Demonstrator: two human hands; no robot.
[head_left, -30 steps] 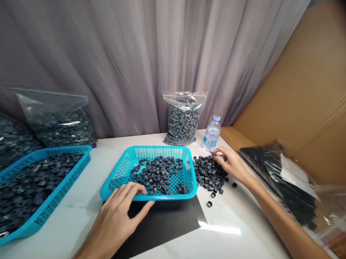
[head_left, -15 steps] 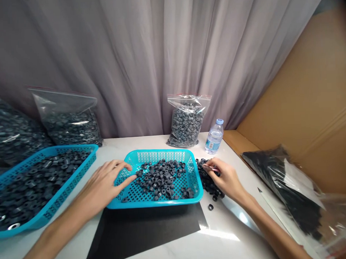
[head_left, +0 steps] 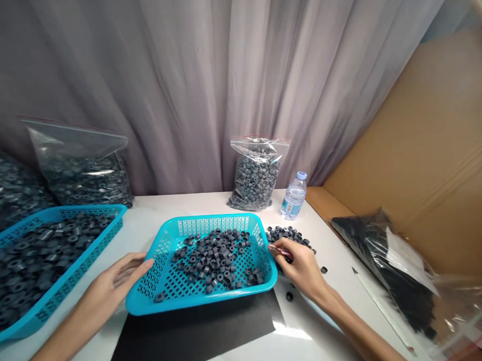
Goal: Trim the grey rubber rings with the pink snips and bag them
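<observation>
My left hand (head_left: 123, 273) is closed on the left rim of a blue perforated plastic basket (head_left: 198, 301), thumb at the edge. The basket sits slightly askew, its left front corner swung toward me. Inside lie many small dark ring-shaped parts (head_left: 218, 256), mostly in the middle. At the opposite rim, my right hand (head_left: 303, 265) pinches a thin pinkish tool (head_left: 281, 250), perhaps tweezers; its fingertips meet the basket's right edge. Behind and partly hidden by that hand is a loose pile of black parts (head_left: 287, 234) on the table.
A fuller blue basket (head_left: 73, 275) stands at left. Behind are clear bags of parts (head_left: 87, 179), (head_left: 254, 177) and a water bottle (head_left: 294, 197). Under the middle basket lies a black sheet (head_left: 184, 340). At right are a pencil (head_left: 382, 310), a bag of black pieces (head_left: 392, 269) and cardboard (head_left: 423, 156).
My left hand has taken hold of the basket's left rim. The basket has shifted left and toward me and turned slightly. My right hand has moved from the loose pile to the right rim.
</observation>
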